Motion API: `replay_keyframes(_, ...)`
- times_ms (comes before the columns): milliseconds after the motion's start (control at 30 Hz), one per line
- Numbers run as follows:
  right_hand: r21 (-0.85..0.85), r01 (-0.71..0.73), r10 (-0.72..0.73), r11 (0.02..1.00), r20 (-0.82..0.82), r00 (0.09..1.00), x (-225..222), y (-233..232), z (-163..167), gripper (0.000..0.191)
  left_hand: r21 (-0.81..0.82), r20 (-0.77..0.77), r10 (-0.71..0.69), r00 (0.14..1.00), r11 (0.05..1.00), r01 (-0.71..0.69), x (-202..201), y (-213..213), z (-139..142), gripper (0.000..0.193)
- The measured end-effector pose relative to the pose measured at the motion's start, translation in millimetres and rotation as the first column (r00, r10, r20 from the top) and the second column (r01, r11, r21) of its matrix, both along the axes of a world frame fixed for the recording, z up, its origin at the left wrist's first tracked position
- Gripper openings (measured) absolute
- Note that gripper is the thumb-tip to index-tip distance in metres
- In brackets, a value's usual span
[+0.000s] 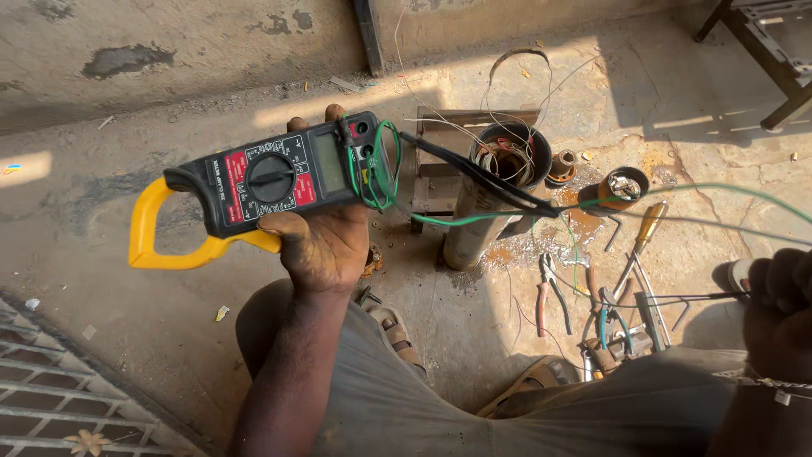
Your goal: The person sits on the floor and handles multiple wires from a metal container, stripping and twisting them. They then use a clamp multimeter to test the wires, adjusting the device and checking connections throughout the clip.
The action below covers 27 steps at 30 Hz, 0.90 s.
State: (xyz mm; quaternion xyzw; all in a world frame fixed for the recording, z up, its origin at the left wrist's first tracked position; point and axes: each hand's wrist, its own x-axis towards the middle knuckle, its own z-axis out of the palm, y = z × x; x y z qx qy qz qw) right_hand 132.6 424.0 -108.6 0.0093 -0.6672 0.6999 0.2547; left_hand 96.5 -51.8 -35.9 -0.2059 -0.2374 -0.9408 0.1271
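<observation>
Knees: grey trousers (pixel 507 406) fill the bottom of the head view, closest to the lens, with sandalled feet (pixel 397 334) showing on the concrete floor (pixel 101 279) between them.
Left hand: the left hand (pixel 326 245) rises from the lower middle, palm up, and holds a clamp meter (pixel 271 179) from below; the thumb lies along its near edge and the fingertips curl over the far edge, so the fingers are closed around the body.
Clamp meter: black body with a round dial, red panels and a grey screen, lying flat and level in the hand; its yellow jaw (pixel 156 233) sticks out to the left, closed into a loop with nothing inside it.
Leads: a green wire (pixel 385 169) is coiled at the meter's right end and runs off to the right across the scene; a black lead (pixel 474 173) leaves the same end and slants down to the right.
Right hand: the right hand (pixel 782 283) sits at the right edge, in shadow, fingers curled shut around a thin dark probe (pixel 677 297) that points left over the tools.
Pipe: a tall metal cylinder (pixel 486 203) stands upright on the floor just beyond the meter, with loose thin wires (pixel 507 156) spilling from its open top.
Tools: pliers (pixel 550 292), a screwdriver (pixel 644 233) with a yellow handle and other small tools lie on the wet floor to the right of the cylinder.
Small parts: a round metal cup (pixel 624 186) and a smaller ring piece (pixel 562 165) sit beside the cylinder's top.
Corner: a metal grate (pixel 59 398) lies at lower left.
</observation>
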Motion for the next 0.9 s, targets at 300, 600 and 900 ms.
replay_keyframes(300,0.793,-0.534,-0.192,0.294,0.596,0.779,-34,-20,9,0.047,0.055,-0.071,-0.085,0.994,0.995,0.089,9,21,7,0.093)
replay_keyframes(600,0.309,-0.843,0.746,0.439,0.398,0.534,36,-166,-19,0.066,-0.306,-0.094,-0.296,0.950,0.917,0.256,51,91,-10,0.100)
replay_keyframes(900,0.028,-0.548,0.523,0.836,0.265,0.810,-15,-142,-77,0.034,-0.280,0.063,-0.521,0.851,0.809,0.516,55,94,-3,0.102)
